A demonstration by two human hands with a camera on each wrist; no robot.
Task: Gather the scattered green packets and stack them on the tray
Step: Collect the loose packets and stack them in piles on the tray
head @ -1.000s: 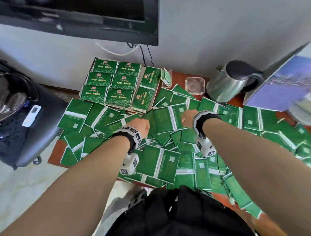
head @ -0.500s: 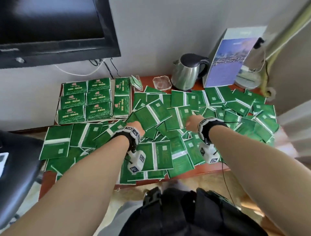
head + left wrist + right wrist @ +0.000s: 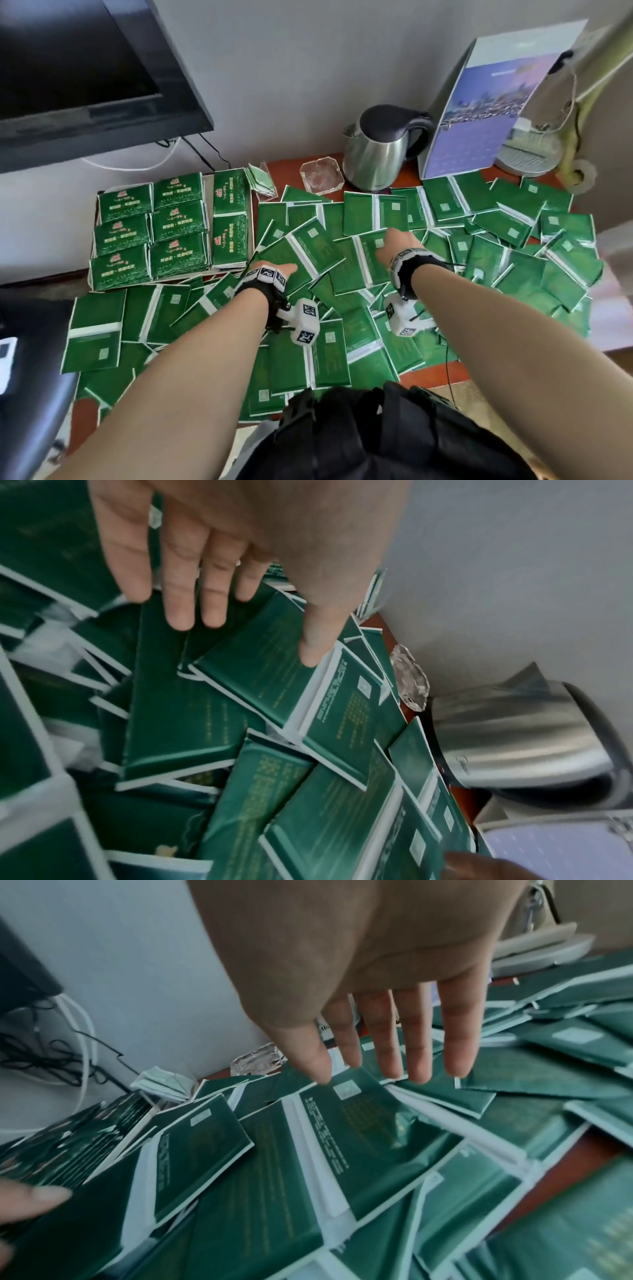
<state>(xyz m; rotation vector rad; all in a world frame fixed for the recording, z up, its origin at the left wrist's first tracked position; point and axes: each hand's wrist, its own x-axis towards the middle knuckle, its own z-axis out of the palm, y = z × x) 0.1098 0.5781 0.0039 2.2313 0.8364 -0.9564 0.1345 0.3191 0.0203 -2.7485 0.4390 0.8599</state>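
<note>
Green packets [image 3: 507, 260] lie scattered and overlapping across the red-brown table. At the back left, neat stacks of packets [image 3: 171, 229] fill the pale tray [image 3: 252, 212]. My left hand [image 3: 286, 269] reaches over the middle of the pile with its fingers straight. In the left wrist view the left hand's [image 3: 240, 631] thumb tip touches a white-edged packet [image 3: 274, 691]. My right hand [image 3: 394, 240] is spread flat over another packet [image 3: 370, 267]. In the right wrist view the right hand's [image 3: 377, 1069] thumb tip meets that packet [image 3: 363, 1123]. Neither hand holds anything.
A steel kettle [image 3: 373, 154], a glass ashtray [image 3: 321, 176], a standing brochure [image 3: 479, 113] and a lamp base [image 3: 527, 154] line the back of the table. A television [image 3: 85, 68] hangs at the upper left with cables below. A black chair [image 3: 27, 377] stands at the left.
Both hands have gone from curled to straight fingers and reached forward over the pile. My head view has swung right, bringing the kettle and brochure into sight.
</note>
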